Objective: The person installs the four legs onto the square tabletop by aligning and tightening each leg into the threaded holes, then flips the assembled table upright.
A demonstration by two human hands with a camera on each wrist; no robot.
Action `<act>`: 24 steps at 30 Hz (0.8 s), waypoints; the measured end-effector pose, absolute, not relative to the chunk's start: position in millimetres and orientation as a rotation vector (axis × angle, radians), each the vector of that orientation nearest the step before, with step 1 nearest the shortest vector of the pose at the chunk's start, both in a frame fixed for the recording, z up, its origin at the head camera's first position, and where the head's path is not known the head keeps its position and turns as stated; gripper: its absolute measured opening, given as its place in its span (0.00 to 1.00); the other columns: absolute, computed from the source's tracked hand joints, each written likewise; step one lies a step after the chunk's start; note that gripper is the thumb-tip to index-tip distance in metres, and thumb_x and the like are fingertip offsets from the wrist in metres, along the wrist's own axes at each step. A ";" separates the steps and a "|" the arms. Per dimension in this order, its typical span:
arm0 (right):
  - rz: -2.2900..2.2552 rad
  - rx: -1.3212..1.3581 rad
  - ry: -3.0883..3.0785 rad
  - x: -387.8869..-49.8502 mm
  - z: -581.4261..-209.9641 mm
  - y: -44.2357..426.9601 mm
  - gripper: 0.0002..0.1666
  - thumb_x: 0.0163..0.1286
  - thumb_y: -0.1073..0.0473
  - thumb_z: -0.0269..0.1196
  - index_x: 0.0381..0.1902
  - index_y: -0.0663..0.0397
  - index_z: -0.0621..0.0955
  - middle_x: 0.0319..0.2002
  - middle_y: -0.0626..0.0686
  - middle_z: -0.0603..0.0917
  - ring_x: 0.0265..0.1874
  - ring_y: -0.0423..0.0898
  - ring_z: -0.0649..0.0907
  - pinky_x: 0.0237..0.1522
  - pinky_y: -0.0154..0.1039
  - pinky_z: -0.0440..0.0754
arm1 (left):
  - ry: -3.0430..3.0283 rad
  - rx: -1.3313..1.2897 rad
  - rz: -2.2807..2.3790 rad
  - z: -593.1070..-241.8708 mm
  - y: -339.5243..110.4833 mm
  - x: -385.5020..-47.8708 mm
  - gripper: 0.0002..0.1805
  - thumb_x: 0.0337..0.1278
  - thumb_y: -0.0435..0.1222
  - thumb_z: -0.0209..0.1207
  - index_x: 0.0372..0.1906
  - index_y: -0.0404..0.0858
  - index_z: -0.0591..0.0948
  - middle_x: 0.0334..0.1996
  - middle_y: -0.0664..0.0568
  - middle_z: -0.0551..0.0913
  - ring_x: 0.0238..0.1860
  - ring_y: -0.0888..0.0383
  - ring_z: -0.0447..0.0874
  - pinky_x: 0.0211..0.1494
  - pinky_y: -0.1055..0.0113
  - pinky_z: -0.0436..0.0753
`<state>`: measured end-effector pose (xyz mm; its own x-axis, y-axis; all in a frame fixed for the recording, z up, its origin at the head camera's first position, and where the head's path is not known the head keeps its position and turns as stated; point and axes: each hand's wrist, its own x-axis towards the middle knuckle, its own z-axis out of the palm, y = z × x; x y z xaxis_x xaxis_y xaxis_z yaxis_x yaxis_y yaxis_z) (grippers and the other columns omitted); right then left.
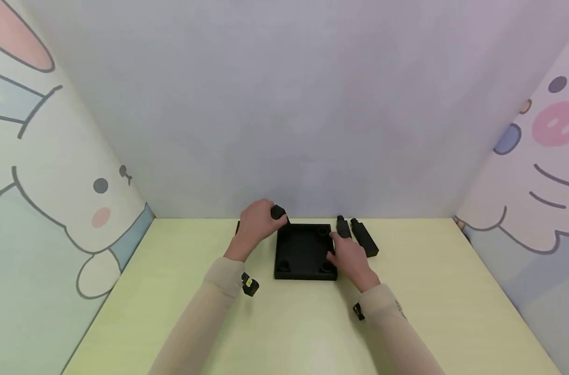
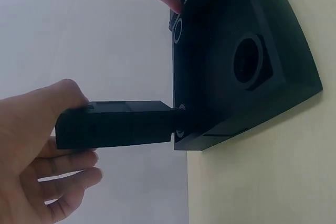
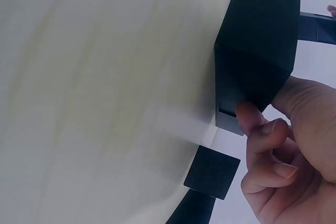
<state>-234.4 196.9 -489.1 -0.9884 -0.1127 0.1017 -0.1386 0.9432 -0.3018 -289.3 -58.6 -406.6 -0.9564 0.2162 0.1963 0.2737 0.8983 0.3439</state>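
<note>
A square black tray-like panel [image 1: 303, 251] lies on the table with its raised rim up and a round socket in each corner. My left hand [image 1: 254, 226] holds a black block-shaped leg [image 2: 115, 124] upright between thumb and fingers. The leg's narrow end meets the socket at the panel's far left corner; how deep it sits is hidden. At the panel's right side, my right hand [image 1: 352, 260] pinches the wall, thumb over the rim and a fingertip against the outer face.
Two loose black legs, one nearer the panel [image 1: 343, 227] and one farther right [image 1: 365, 238], lie beyond the right hand. Part of another black piece [image 1: 238, 226] shows behind the left hand. A pale wall [image 1: 303, 114] rises directly behind the table.
</note>
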 end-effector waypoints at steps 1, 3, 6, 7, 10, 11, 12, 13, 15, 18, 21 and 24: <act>0.478 0.197 -3.018 -234.3 -489.2 196.2 0.30 0.66 0.56 0.68 0.64 0.59 0.77 0.24 0.57 0.82 0.19 0.48 0.77 0.18 0.43 0.71 | -2.922 -0.381 -0.550 -405.6 -59.0 -289.9 0.22 0.62 0.53 0.61 0.20 0.46 0.70 0.21 0.55 0.70 0.20 0.59 0.65 0.20 0.69 0.60; 0.490 0.208 -3.022 -234.4 -489.6 194.6 0.30 0.66 0.56 0.68 0.65 0.59 0.76 0.23 0.56 0.81 0.18 0.48 0.76 0.18 0.42 0.70 | -2.940 -0.388 -0.537 -403.5 -60.0 -291.2 0.22 0.62 0.52 0.61 0.20 0.45 0.69 0.22 0.54 0.70 0.21 0.58 0.65 0.20 0.68 0.61; 0.504 0.211 -3.032 -235.2 -490.2 192.1 0.31 0.67 0.56 0.67 0.66 0.58 0.75 0.20 0.54 0.79 0.18 0.47 0.75 0.18 0.40 0.68 | -2.966 -0.399 -0.520 -399.7 -60.7 -293.5 0.21 0.61 0.51 0.62 0.22 0.44 0.71 0.23 0.54 0.71 0.22 0.57 0.67 0.22 0.67 0.62; 0.507 0.210 -3.036 -235.4 -490.5 191.5 0.31 0.67 0.56 0.67 0.66 0.58 0.75 0.19 0.53 0.78 0.17 0.47 0.74 0.18 0.40 0.67 | -2.975 -0.407 -0.519 -399.0 -60.8 -294.4 0.20 0.62 0.50 0.62 0.22 0.44 0.72 0.23 0.53 0.71 0.23 0.57 0.67 0.22 0.67 0.63; 0.526 0.212 -3.055 -236.1 -492.2 190.2 0.32 0.68 0.56 0.67 0.68 0.58 0.74 0.17 0.51 0.76 0.16 0.46 0.72 0.17 0.38 0.65 | -3.006 -0.427 -0.513 -397.5 -61.3 -297.1 0.18 0.63 0.50 0.62 0.26 0.43 0.75 0.26 0.53 0.73 0.25 0.57 0.68 0.24 0.67 0.64; 0.531 0.214 -3.060 -236.4 -492.9 189.7 0.32 0.68 0.56 0.67 0.68 0.58 0.74 0.17 0.51 0.75 0.16 0.46 0.72 0.17 0.38 0.64 | -3.018 -0.434 -0.514 -397.3 -61.9 -297.6 0.17 0.63 0.50 0.62 0.27 0.42 0.76 0.27 0.52 0.74 0.25 0.56 0.68 0.25 0.67 0.64; 0.533 0.217 -3.063 -236.6 -493.7 189.1 0.32 0.69 0.56 0.66 0.68 0.58 0.74 0.17 0.51 0.75 0.15 0.46 0.72 0.16 0.38 0.64 | -3.030 -0.442 -0.518 -397.0 -62.7 -298.1 0.17 0.64 0.50 0.62 0.29 0.41 0.77 0.28 0.51 0.75 0.26 0.56 0.69 0.26 0.66 0.65; 0.536 0.218 -3.065 -236.6 -494.2 188.5 0.32 0.69 0.55 0.66 0.68 0.57 0.73 0.17 0.51 0.75 0.15 0.46 0.72 0.16 0.38 0.64 | -3.040 -0.454 -0.520 -396.7 -63.4 -298.7 0.17 0.64 0.50 0.62 0.31 0.40 0.78 0.29 0.50 0.77 0.27 0.55 0.69 0.27 0.66 0.65; 0.539 0.216 -3.062 -236.2 -494.9 188.0 0.32 0.69 0.55 0.67 0.68 0.57 0.74 0.17 0.51 0.75 0.15 0.46 0.72 0.16 0.38 0.64 | -3.061 -0.487 -0.517 -396.1 -64.8 -299.6 0.17 0.66 0.50 0.62 0.38 0.38 0.81 0.34 0.48 0.81 0.29 0.55 0.71 0.30 0.65 0.68; 0.547 0.208 -3.061 -234.5 -495.3 188.8 0.32 0.68 0.55 0.67 0.68 0.58 0.74 0.17 0.51 0.75 0.15 0.46 0.72 0.16 0.38 0.64 | -3.098 -0.604 -0.491 -394.6 -66.4 -300.9 0.20 0.68 0.48 0.61 0.51 0.37 0.82 0.43 0.45 0.83 0.35 0.54 0.74 0.37 0.63 0.73; 0.553 0.206 -3.071 -232.9 -495.3 190.9 0.32 0.69 0.56 0.66 0.68 0.58 0.74 0.16 0.51 0.74 0.14 0.46 0.72 0.16 0.37 0.63 | -3.133 -0.737 -0.475 -391.3 -66.8 -302.4 0.22 0.71 0.46 0.59 0.60 0.35 0.78 0.48 0.43 0.83 0.40 0.52 0.77 0.43 0.59 0.77; 0.560 0.198 -3.072 -232.6 -494.7 192.7 0.32 0.69 0.56 0.66 0.68 0.58 0.73 0.16 0.51 0.74 0.14 0.45 0.71 0.15 0.37 0.62 | -3.144 -0.744 -0.448 -387.9 -65.0 -302.4 0.27 0.71 0.49 0.58 0.62 0.33 0.76 0.50 0.41 0.82 0.44 0.48 0.80 0.48 0.55 0.80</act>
